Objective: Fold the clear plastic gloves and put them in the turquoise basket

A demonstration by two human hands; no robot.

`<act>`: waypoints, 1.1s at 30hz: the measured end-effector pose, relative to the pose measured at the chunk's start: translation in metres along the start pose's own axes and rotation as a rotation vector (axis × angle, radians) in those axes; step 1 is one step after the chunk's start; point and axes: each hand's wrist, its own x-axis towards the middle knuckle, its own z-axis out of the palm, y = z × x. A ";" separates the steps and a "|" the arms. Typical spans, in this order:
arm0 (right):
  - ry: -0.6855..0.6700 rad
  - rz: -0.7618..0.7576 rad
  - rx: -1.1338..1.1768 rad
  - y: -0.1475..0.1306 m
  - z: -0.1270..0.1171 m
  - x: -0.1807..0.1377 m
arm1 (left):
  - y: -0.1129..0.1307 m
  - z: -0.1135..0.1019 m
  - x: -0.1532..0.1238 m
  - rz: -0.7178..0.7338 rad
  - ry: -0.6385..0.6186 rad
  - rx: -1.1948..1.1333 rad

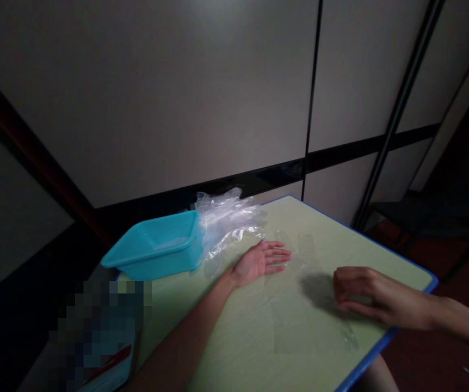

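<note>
My left hand (261,264) lies palm up over the table with its fingers stretched out, and nothing sits in the palm. Around and beyond its fingertips a thin clear plastic sheet (300,326) lies flat, with finger-like strips at its far end, like a disposable glove. My right hand (365,296) is above the table's right side, fingers curled toward the thumb; anything inside them is hidden. Its shadow falls on the tabletop. Just behind my left hand is a crumpled pile of clear, thin plastic (230,220), resembling disposable gloves.
A turquoise plastic basin (155,264) stands on the left of the pale yellow-green table (234,343), which has a blue edge. A blurred-out item (108,337) is at the near left. Light cabinet panels (202,109) rise behind. A dark seat (406,218) stands at right.
</note>
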 end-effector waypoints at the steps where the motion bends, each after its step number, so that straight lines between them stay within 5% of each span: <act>1: -0.042 -0.031 -0.085 -0.005 0.000 -0.006 | 0.001 0.000 0.000 0.017 -0.003 -0.005; 9: -0.099 -0.231 -0.456 -0.014 0.016 -0.025 | 0.001 -0.007 0.001 -0.067 0.000 0.021; 22: -0.110 -0.278 -0.495 -0.013 0.024 -0.020 | 0.000 -0.006 0.001 -0.082 0.024 0.037; 33: -0.174 -0.200 -0.402 -0.016 0.007 -0.022 | 0.000 -0.008 0.002 -0.075 0.001 0.062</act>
